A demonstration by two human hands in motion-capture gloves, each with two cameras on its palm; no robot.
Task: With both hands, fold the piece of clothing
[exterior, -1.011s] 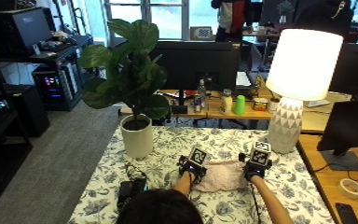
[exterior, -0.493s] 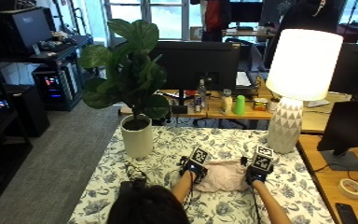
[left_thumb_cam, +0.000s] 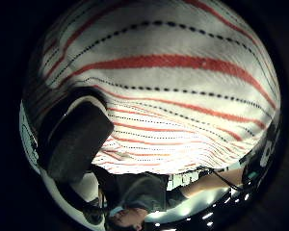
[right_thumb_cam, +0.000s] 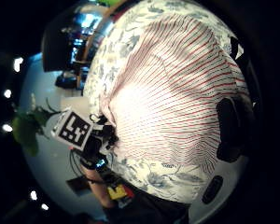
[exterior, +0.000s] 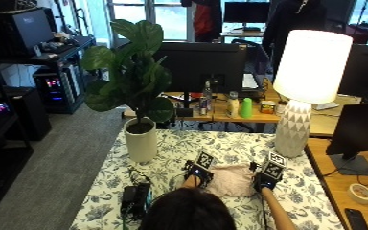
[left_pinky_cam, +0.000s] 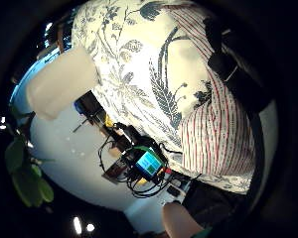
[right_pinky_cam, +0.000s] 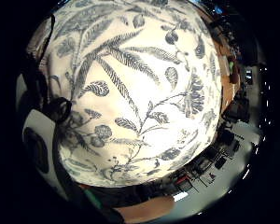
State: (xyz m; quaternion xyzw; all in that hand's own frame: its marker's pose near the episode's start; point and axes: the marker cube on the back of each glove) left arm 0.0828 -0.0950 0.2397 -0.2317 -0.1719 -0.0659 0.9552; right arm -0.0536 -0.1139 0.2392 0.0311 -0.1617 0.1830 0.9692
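On the near part of the worktop (exterior: 171, 143), between our two gloved hands, lies the piece of clothing (exterior: 230, 178), a pale cloth with thin red stripes, gathered into a compact bundle on the flowered tablecloth. We keep our left hand (exterior: 198, 173) on its left edge and our right hand (exterior: 267, 176) on its right edge, one hand to each side, so that the cloth stays square while we work the fold.

Our left palm is right against the striped cloth, which fills the left thumb side view, and a black thumb (left_thumb_cam: 77, 144) rests on it there. We judge the left fingers are laid down on the cloth to press it flat, though whether they pinch an edge we cannot tell. The right thumb side view looks across the bundle, with dark fingers (right_thumb_cam: 228, 128) lying at its edge; whether they grip or only press we cannot tell either.

To the far left stands a potted plant (exterior: 139, 96), to the far right a white lamp (exterior: 305, 91), both well apart from the cloth and out of the way of the fold.
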